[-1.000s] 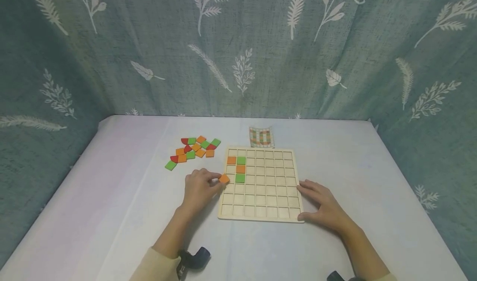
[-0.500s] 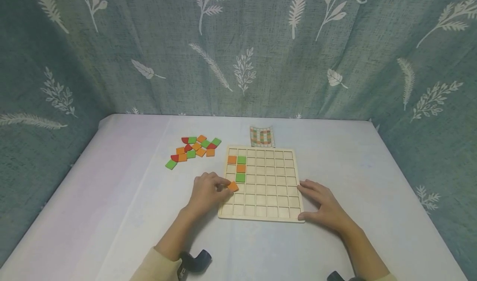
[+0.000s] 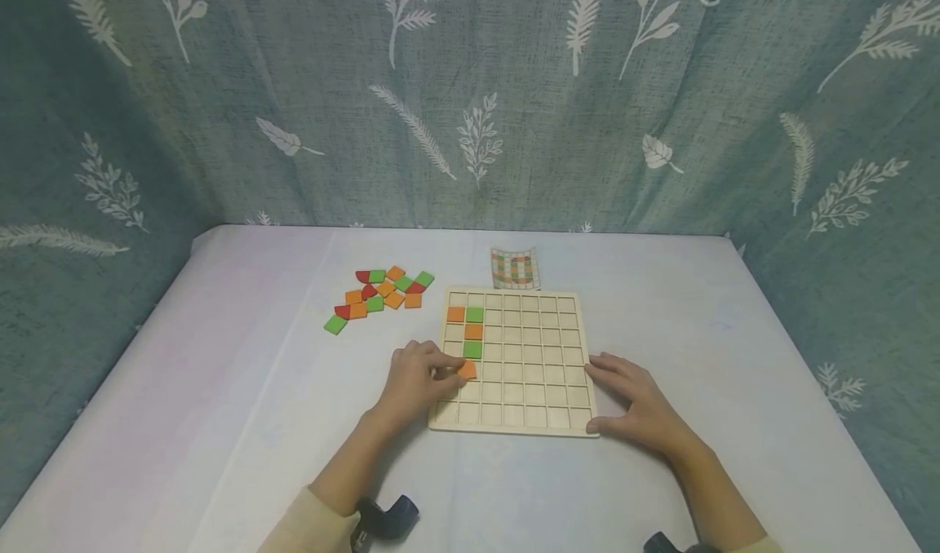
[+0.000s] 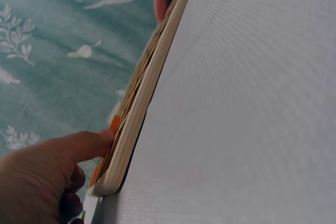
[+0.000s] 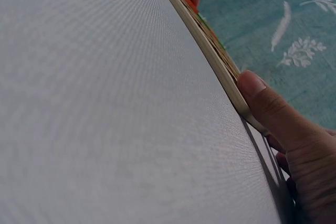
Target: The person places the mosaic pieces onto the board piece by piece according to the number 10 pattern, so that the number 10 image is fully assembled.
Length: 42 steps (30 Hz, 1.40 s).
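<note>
In the head view my left hand pinches an orange square tile between thumb and fingers. The tile lies over the second column of a wooden grid board, just below a green tile set in that column. Above that green tile sit an orange tile and another green one, with an orange tile to their left. My right hand rests against the board's right edge, fingers spread and thumb at the near corner. In the right wrist view its thumb touches the board's rim.
Loose orange and green squares and red rounded pieces lie in a cluster left of the board. A small patterned card lies behind the board. White cloth covers the table, with a leaf-printed curtain around it.
My left hand has moved right and slightly toward me, carrying the orange tile from the board's left edge to the second column. The right hand stays put.
</note>
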{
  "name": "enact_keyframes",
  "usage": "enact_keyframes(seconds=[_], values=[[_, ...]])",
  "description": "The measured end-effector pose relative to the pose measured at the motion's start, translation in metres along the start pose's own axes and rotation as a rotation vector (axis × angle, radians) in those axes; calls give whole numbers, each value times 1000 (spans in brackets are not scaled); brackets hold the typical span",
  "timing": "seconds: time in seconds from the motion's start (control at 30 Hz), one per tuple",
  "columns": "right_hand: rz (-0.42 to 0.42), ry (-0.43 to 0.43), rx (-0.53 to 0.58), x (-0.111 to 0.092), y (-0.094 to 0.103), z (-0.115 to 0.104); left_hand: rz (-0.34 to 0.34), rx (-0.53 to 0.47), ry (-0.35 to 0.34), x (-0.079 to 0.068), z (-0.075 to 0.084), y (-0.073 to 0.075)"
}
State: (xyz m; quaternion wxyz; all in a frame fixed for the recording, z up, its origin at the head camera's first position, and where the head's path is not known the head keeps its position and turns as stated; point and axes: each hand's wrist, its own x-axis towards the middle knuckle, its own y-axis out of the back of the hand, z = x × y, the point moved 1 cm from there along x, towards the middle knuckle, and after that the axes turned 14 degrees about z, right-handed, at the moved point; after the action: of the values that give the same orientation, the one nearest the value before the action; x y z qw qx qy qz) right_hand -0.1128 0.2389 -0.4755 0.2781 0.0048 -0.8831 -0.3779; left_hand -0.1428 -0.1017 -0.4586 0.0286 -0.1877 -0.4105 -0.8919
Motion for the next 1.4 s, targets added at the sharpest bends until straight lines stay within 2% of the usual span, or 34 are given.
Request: enact_keyframes(seconds=[0.27,0.53,0.77,0.97,1.17,1.3,1.4], values=[[1,15,-4,2,-1,0,-56,-72,62,2,0,-2],[5,25,-4,3,1,1,-74,-73,99,5,3,-5],[3,9,0,2,2,1,-70,-148,144,7,3,-1],[2,-3,-2,2,2,0,-28,-162,188,14,-1,7],[-2,-15,5,1,2,0,47,-125,236,25,-15,17],[0,-9,5,0,2,0,66,-83,275,30,-24,22],[2,0,9,0,1,-1,87,-87,308,35,-31,27]])
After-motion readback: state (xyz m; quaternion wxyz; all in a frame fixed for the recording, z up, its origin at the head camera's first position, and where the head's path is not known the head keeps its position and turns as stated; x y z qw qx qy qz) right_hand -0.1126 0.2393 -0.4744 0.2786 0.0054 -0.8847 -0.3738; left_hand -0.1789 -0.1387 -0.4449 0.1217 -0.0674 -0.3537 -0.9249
